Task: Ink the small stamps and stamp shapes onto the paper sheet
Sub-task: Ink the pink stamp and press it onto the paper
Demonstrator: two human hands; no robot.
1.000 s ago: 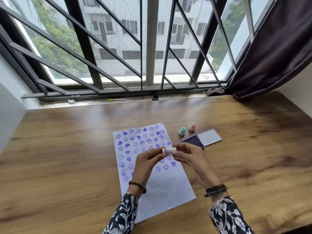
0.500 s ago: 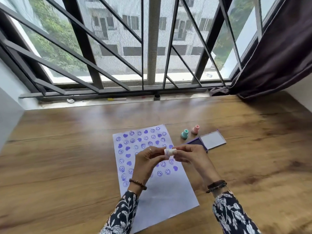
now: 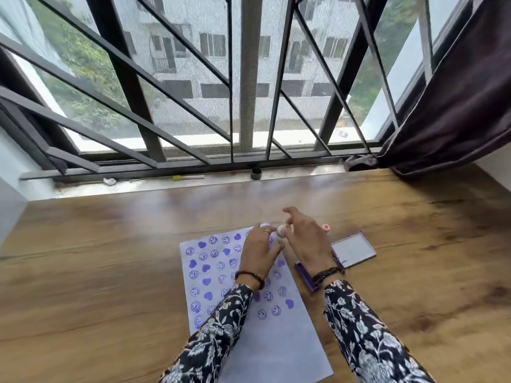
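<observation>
I see a small white stamp held between the two hands, above the far right corner of the paper sheet. It is blurred, so I cannot tell which way its face points or whether it touches the paper. My left hand reaches over the sheet with its fingers curled toward the stamp; the fingertips seem to pinch its left side. My right hand comes in from the right, thumb and forefinger closed on the stamp, the other fingers lifted and fanned toward the far side.

The sheet lies on the wooden table, tilted a little, its near edge running out of the picture. Its far half is covered with purple prints: hearts and round smiley faces in loose rows. The near half is bare.

Just right of the sheet sits the open ink pad, its purple tray partly hidden under my right wrist, with the pale lid hinged open to the right. A pink stamp stands on the table beyond my right hand, only its top showing.

Both wrists wear dark beaded bracelets, and the sleeves are dark with a white floral print.

At the table's far edge runs the window sill, with the barred window above it. A dark curtain hangs at the far right.
</observation>
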